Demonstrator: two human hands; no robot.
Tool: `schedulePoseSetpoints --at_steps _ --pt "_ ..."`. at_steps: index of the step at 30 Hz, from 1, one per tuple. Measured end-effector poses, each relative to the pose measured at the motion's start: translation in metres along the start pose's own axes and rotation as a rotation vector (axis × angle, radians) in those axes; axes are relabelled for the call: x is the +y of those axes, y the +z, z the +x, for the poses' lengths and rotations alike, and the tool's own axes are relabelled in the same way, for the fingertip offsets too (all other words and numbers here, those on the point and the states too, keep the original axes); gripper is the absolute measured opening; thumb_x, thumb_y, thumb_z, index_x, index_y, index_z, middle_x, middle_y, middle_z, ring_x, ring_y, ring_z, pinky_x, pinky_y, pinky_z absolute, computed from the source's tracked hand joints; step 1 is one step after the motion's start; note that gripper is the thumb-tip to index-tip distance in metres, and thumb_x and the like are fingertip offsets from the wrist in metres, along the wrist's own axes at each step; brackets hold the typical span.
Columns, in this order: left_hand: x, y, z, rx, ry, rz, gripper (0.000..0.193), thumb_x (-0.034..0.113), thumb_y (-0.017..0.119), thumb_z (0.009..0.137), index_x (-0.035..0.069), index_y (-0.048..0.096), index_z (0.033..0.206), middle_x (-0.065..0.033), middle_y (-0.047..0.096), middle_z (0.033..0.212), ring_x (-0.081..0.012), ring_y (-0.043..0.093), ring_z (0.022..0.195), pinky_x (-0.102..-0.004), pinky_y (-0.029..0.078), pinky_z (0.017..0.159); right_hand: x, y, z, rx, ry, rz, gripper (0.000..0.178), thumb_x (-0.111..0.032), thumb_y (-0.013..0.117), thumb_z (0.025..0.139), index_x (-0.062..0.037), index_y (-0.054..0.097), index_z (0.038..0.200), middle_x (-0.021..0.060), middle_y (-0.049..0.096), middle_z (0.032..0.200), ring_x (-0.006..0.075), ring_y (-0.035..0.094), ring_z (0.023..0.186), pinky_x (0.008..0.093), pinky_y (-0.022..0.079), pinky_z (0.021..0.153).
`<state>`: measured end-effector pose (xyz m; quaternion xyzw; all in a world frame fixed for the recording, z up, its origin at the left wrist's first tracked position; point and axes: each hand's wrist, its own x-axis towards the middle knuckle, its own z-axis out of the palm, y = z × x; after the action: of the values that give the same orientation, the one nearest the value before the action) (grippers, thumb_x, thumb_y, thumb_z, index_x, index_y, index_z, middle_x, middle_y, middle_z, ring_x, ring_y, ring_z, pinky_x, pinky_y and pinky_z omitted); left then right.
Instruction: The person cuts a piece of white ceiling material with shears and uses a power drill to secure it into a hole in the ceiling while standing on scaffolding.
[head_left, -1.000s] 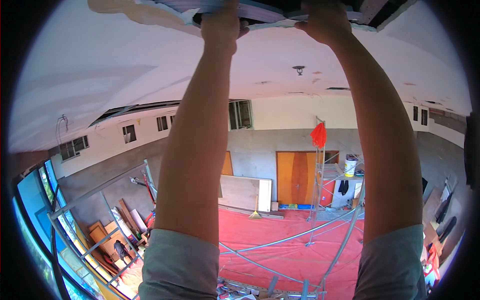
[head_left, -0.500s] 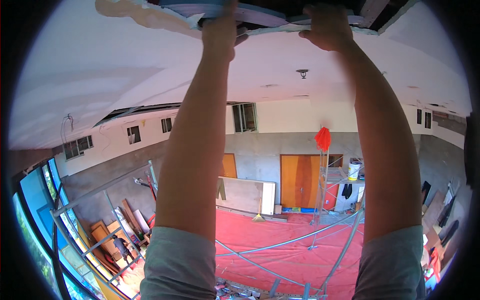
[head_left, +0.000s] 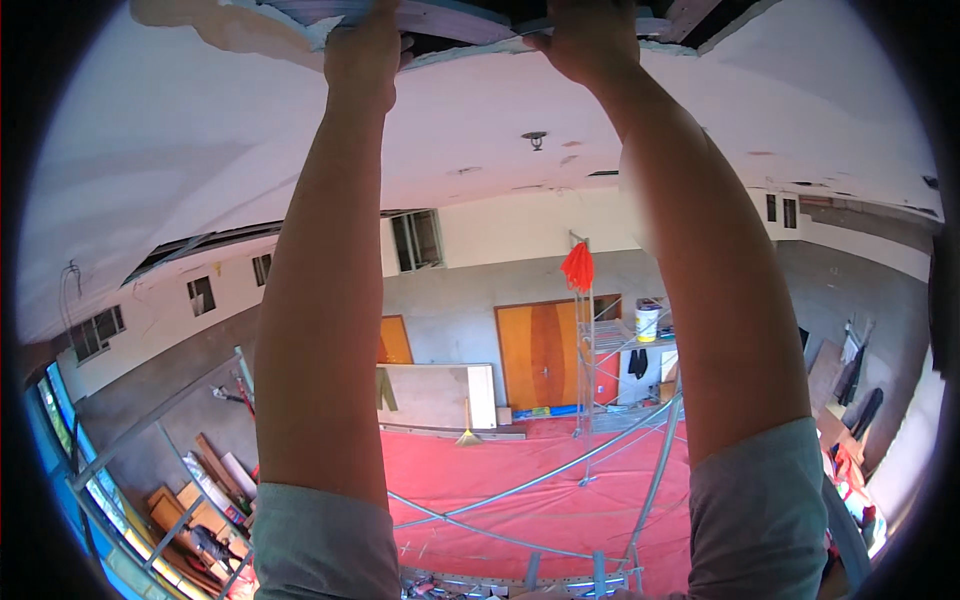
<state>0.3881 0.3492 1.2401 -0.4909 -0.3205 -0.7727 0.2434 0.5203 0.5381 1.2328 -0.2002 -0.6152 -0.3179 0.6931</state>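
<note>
Both my arms stretch up to a ragged opening in the white ceiling. At its left part, my left hand is closed, the thumb side turned to the right and the fingertips cut off by the picture's top. My right hand is closed farther right, its thumb against the broken plasterboard edge. A long grey strip, looking like a metal channel, runs through the opening beside both hands. What the fingers grip is hidden.
Scaffold tubes cross below me over a red floor covering. Another scaffold holds a white bucket. A sprinkler head hangs from the ceiling. A person is at lower left, near leaning boards.
The view has swung to the right, so my hands and the room appear farther left. Both hands stay at the ceiling opening. The person at lower left now bends forward.
</note>
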Motion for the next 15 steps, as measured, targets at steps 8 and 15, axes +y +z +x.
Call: schedulePoseSetpoints --at_steps 8,15 --pt "-0.012 -0.001 0.007 -0.021 0.109 0.072 0.051 0.044 0.075 0.09 -0.004 0.065 0.103 -0.0099 0.066 0.095 -0.0189 0.063 0.078 -0.0309 0.052 0.067 -0.002 -0.006 -0.006 -0.06 -0.056 -0.112 0.069 -0.058 0.066 0.09 -0.0054 0.059 0.135 0.017 0.063 0.136 0.0348 0.054 0.133 0.0625 0.028 0.117" --pt "-0.017 0.003 0.007 0.107 0.312 0.165 0.07 0.043 0.076 0.09 -0.016 0.06 0.124 -0.0251 0.066 0.124 -0.0349 0.063 0.113 -0.0397 0.05 0.097 -0.001 0.002 0.0 -0.096 -0.017 -0.156 0.072 -0.062 0.065 0.089 -0.0047 0.06 0.133 0.0186 0.064 0.132 0.0358 0.059 0.126 0.0614 0.031 0.115"
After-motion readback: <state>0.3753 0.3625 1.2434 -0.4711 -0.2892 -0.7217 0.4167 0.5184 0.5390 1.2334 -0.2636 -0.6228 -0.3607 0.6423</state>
